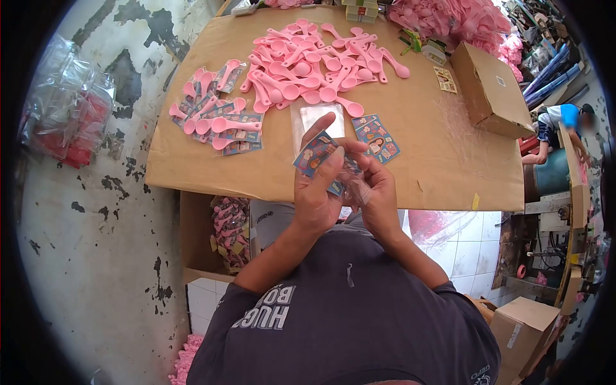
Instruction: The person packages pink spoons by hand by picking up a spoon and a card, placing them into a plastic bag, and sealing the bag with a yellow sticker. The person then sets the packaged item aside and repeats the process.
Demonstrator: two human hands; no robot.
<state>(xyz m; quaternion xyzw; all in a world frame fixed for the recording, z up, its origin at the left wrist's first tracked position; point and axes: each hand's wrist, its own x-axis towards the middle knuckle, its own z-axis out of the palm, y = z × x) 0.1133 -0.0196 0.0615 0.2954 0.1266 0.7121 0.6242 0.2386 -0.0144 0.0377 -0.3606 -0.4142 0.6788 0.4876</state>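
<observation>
Near the table's front edge, my left hand is closed on a blue printed card, thumb across its face. Close beside it, my right hand pinches a crinkled clear plastic bag, which overlaps the lower end of the card. Just beyond my hands lie a stack of clear plastic bags and more blue printed cards. A large heap of pink plastic spoons covers the far middle. To the left, several pink spoons lie with blue cards in a smaller pile.
An open cardboard box stands at the table's right side, with bagged pink items behind it. Below the left edge, a carton of packed pink spoons sits on the floor. Another person is far right.
</observation>
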